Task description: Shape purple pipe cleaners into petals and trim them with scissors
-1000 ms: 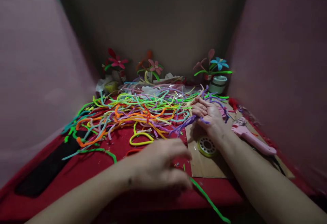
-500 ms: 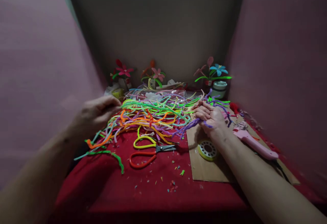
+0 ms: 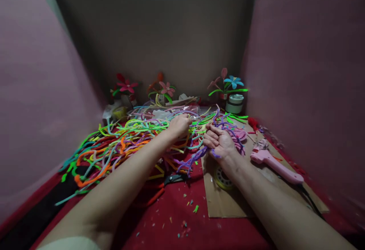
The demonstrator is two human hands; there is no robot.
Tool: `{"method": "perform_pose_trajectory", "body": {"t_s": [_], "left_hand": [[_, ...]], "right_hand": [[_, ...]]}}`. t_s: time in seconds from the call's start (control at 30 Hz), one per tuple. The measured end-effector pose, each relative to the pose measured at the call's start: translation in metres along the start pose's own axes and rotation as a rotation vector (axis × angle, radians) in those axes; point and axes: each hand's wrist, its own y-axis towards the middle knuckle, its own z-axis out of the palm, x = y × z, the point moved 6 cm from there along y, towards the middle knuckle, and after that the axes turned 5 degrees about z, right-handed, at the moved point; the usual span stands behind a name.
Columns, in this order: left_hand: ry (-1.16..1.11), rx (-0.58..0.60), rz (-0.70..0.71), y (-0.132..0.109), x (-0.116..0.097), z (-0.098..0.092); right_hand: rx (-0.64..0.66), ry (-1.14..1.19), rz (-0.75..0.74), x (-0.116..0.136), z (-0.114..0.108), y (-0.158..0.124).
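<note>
Wrapped in the fingers of my right hand (image 3: 220, 142) is a bunch of purple pipe cleaners (image 3: 195, 159), whose ends stick out on both sides of the palm. My left hand (image 3: 180, 125) is over the right part of a heap of colourful pipe cleaners (image 3: 134, 140). Its fingers are curled closed and face away, so what they hold, if anything, is hidden. Below my left forearm lie scissors (image 3: 174, 179), their handles partly covered. A tape roll (image 3: 224, 178) sits under my right wrist on a piece of cardboard (image 3: 219, 204).
A pink glue gun (image 3: 281, 168) with a black cord lies on the cardboard's right side. At the back stand several pipe-cleaner flowers (image 3: 234, 82) and a pale green jar (image 3: 234, 103). Small clippings (image 3: 184, 227) dot the red cloth (image 3: 159, 238). Pink walls rise on both sides.
My left hand has swung right across the heap, near my right hand, and its forearm now covers part of the scissors. My right hand keeps the purple pipe cleaners. The view has shifted slightly.
</note>
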Motion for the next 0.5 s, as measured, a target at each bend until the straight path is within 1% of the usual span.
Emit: {"method": "perform_pose_trajectory", "body": {"t_s": [0.07, 0.1, 0.17, 0.23, 0.33, 0.43, 0.5], "left_hand": [[0.014, 0.018, 0.003, 0.012, -0.002, 0.014], [0.018, 0.016, 0.005, 0.015, -0.001, 0.019], [0.015, -0.01, 0.002, 0.017, 0.004, 0.021], [0.0, -0.059, 0.003, 0.017, 0.009, 0.018], [-0.043, -0.157, 0.036, 0.012, 0.013, 0.004], [-0.097, -0.231, 0.129, 0.003, 0.006, -0.009], [-0.126, -0.245, 0.214, -0.006, -0.003, -0.015]], "right_hand": [[-0.013, -0.001, -0.004, 0.001, 0.0, 0.0], [-0.018, -0.001, -0.005, 0.001, 0.001, -0.001], [-0.023, -0.002, -0.004, 0.001, 0.001, -0.001], [-0.025, -0.004, -0.002, 0.0, 0.0, -0.001], [-0.022, -0.016, 0.004, -0.001, -0.002, 0.001], [-0.006, -0.048, 0.015, -0.003, -0.004, 0.007], [0.012, -0.078, 0.014, -0.003, -0.007, 0.013]]}}
